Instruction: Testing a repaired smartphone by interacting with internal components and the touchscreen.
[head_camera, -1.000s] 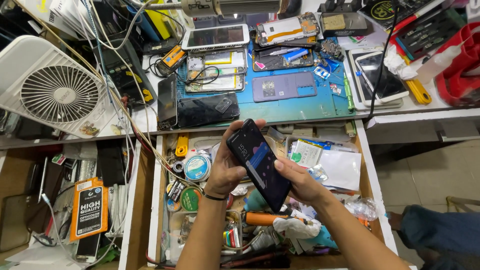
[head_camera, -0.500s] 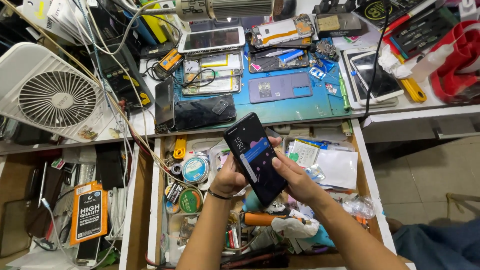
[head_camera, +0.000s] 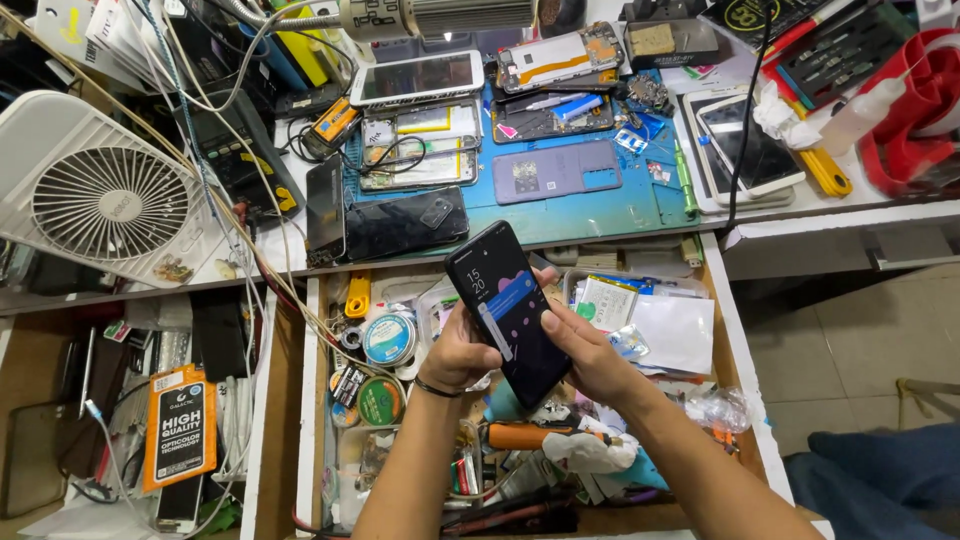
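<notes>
Above the cluttered open drawer, mid-frame, my left hand now grips the black phone lower while my right hand thumbs its newly lit screen, so it powers on.

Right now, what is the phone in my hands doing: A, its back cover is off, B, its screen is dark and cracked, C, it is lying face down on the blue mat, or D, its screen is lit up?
D: the phone, held between the left hand and right hand above the open drawer, shows a lit screen with a blue panel.
</notes>
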